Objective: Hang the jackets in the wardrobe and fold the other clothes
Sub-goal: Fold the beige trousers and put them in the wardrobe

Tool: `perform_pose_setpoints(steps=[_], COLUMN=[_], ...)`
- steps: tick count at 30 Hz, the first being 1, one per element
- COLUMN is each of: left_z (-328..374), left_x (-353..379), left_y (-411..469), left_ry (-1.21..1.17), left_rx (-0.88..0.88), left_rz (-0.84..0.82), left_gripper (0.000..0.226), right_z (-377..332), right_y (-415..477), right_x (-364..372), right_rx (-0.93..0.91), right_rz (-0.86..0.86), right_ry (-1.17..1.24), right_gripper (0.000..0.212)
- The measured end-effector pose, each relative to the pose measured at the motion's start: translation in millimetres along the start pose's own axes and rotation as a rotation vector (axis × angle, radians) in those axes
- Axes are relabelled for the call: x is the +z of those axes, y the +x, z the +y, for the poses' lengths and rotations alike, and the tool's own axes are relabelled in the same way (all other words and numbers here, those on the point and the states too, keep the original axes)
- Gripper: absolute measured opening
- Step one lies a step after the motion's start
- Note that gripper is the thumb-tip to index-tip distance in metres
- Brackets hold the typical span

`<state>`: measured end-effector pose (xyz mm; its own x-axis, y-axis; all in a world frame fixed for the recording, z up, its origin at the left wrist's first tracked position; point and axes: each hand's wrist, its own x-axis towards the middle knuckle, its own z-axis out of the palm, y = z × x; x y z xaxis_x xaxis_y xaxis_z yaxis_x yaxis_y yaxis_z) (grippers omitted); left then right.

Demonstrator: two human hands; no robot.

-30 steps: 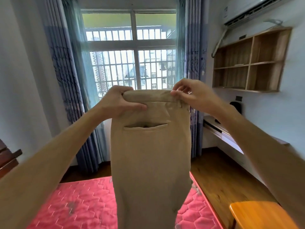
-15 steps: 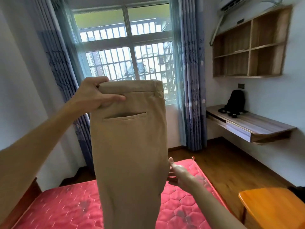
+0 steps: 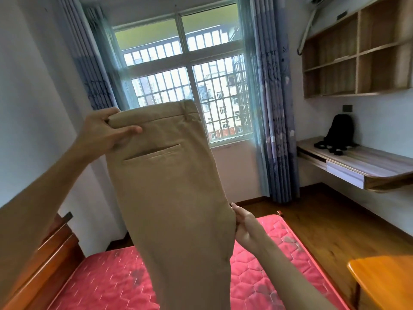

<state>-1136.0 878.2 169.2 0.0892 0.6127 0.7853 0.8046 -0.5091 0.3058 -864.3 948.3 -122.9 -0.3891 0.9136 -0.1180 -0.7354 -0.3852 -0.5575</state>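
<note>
Since a second ago the right hand point(image 3: 245, 228) has left the waistband and dropped to the side seam of the trousers point(image 3: 174, 186), where it now pinches the right edge about halfway down what can be seen; its thumb lies along the front of the cloth and most of its fingers are hidden behind it, so how far they curl cannot be made out. Only the left hand point(image 3: 101, 130) holds the waistband now, gripping its left corner with the thumb stretched across the front and the fingertips tucked over the top and mostly out of sight. With one corner free, the tan trousers hang folded lengthwise in the air in front of the window point(image 3: 187, 86), the back pocket facing the camera and the waistband slanting up to the right. Their legs run off the bottom of the frame, so the hems are not visible, and they cover the middle of the pink mattress point(image 3: 107, 285) below. At the right a black backpack point(image 3: 340, 133) rests on a wall-mounted desk point(image 3: 366, 162), a wooden shelf point(image 3: 357, 52) is cut by the frame edge, and only a corner of an orange table point(image 3: 386, 280) shows.
</note>
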Motion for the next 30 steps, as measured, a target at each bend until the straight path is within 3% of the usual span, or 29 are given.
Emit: perform_pose_setpoints(steps=[3, 5, 8, 11, 14, 15, 16, 19, 21, 23, 24, 28, 30], left_z=[-3.9, -10.8, -19.1, -18.2, -6.2, -1.3, 4.6, 15.7, 20.3, 19.0, 14.8, -19.7, -38.0], left_x=[-9.9, -13.6, -14.2, -9.5, -5.0, -4.3, -3.8, 2.8, 10.1, 14.7, 14.3, 3.6, 2.8], left_y=[-1.9, -4.0, -12.5, -14.3, -3.7, 1.8, 6.9, 17.0, 20.1, 23.2, 25.3, 37.5, 45.0], left_ry=[0.002, 0.014, 0.006, -0.016, -0.059, -0.073, -0.088, -0.107, -0.097, -0.082, -0.071, 0.044, 0.227], left_rx=[-0.031, -0.063, -0.095, -0.089, -0.072, -0.062, -0.046, 0.028, 0.076, 0.1, 0.1, 0.088, 0.069], left_rz=[0.034, 0.054, 0.072, 0.074, 0.117, 0.117, 0.101, 0.001, -0.042, -0.051, -0.05, -0.112, -0.204], left_gripper=[0.045, 0.046, 0.049, 0.047, 0.047, 0.047, 0.046, 0.053, 0.059, 0.059, 0.059, 0.071, 0.073], right_z=[-2.7, -8.1, -19.6, -36.4, -58.8, -66.2, -74.2, -96.0, -114.5, -136.2, -146.5, -165.6, -160.9], right_y=[-3.5, -7.8, -12.8, -14.8, -6.0, -3.8, -2.6, -15.3, -24.0, -23.0, -20.1, 6.3, 25.2], right_x=[-1.2, 3.9, 4.3, -3.4, 1.6, 11.6, 26.8, 103.5, 156.7, 193.0, 203.2, 221.3, 231.9], right_rx=[-0.122, -0.241, -0.324, -0.196, -0.067, -0.157, -0.323, -0.778, -0.779, -0.669, -0.63, -0.606, -0.642], right_rz=[0.031, 0.11, 0.16, 0.228, 0.338, 0.386, 0.391, 0.08, -0.139, -0.26, -0.265, -0.169, -0.116], right_ry=[0.128, 0.184, 0.078, -0.47, -1.34, -1.547, -1.606, -1.421, -1.253, -1.178, -1.205, -1.321, -1.469], right_gripper=[0.008, 0.017, 0.014, 0.01, 0.019, 0.015, 0.015, 0.062, 0.08, 0.076, 0.065, 0.031, 0.037])
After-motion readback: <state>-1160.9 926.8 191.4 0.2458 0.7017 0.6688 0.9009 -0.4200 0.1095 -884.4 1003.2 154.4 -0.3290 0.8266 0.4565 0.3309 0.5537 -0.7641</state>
